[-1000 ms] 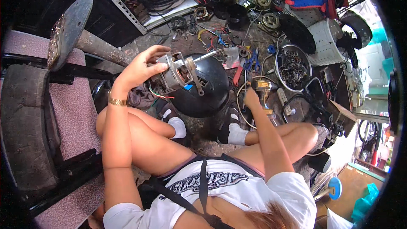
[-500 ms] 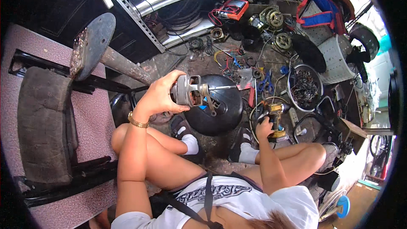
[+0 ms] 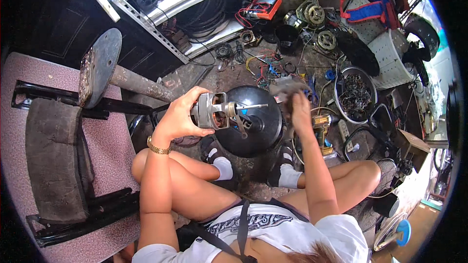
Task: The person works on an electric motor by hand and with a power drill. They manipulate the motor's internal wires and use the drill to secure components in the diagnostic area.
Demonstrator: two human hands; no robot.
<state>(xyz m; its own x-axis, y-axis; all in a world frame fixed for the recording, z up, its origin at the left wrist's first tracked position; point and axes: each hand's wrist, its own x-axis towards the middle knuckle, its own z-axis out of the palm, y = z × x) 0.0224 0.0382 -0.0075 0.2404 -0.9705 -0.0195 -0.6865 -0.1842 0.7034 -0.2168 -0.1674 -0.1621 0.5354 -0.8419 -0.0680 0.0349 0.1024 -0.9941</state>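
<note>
My left hand is wrapped round an electric fan motor, whose metal shaft points to the right. It is held up over the edge of a round black fan base on the floor. Right of the shaft, my right hand grips a grey-brown piece like a rag. Motion smears both the piece and the fingertips. Close by that hand, a yellow and black cordless drill rests on the floor, partly behind my wrist.
A metal bowl of small dark parts stands at the right, near a power strip. Wires and tools lie beyond the base, with loose motors and a red-cased meter farther back. A padded bench seat is at the left.
My right hand has let go of the drill and moved up and left, taking hold of the grey-brown piece. The motor stays in my left hand, slightly turned.
</note>
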